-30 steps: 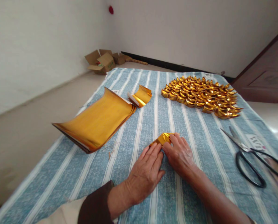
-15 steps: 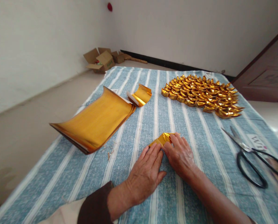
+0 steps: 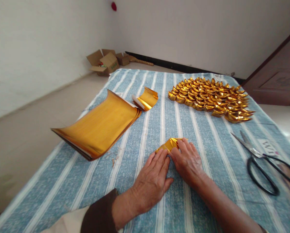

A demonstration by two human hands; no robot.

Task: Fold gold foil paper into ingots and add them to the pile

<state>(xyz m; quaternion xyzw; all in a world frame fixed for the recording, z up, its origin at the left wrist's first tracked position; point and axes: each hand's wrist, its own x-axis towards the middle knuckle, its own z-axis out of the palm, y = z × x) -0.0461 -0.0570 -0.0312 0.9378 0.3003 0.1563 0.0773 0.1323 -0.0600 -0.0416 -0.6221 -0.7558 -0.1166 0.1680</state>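
A partly folded piece of gold foil paper [image 3: 170, 144] lies on the striped cloth in front of me, its near edge under my fingers. My left hand [image 3: 151, 183] rests palm down and open, fingers straight with the tips pressing the paper's near left edge, thumb held apart. Beside it, my right hand [image 3: 187, 160] has its fingers bent over the right part of the paper, closed on it and covering that end. Farther left is a stack of flat gold foil sheets [image 3: 98, 124] with curling edges. Just past the stack sits a smaller curled gold foil piece [image 3: 148, 98].
Many folded gold foil ingots [image 3: 208, 97] stand in rows at the far right of the blue-and-white cloth [image 3: 154, 126]. Scissors [image 3: 256, 155] with black handles lie partly spread at the right. Small scraps [image 3: 114, 160] lie near the stack. Cardboard boxes [image 3: 107, 63] stand on the floor beyond.
Almost nothing differs. Both hands keep their places on the gold foil paper, and the view has shifted very slightly.
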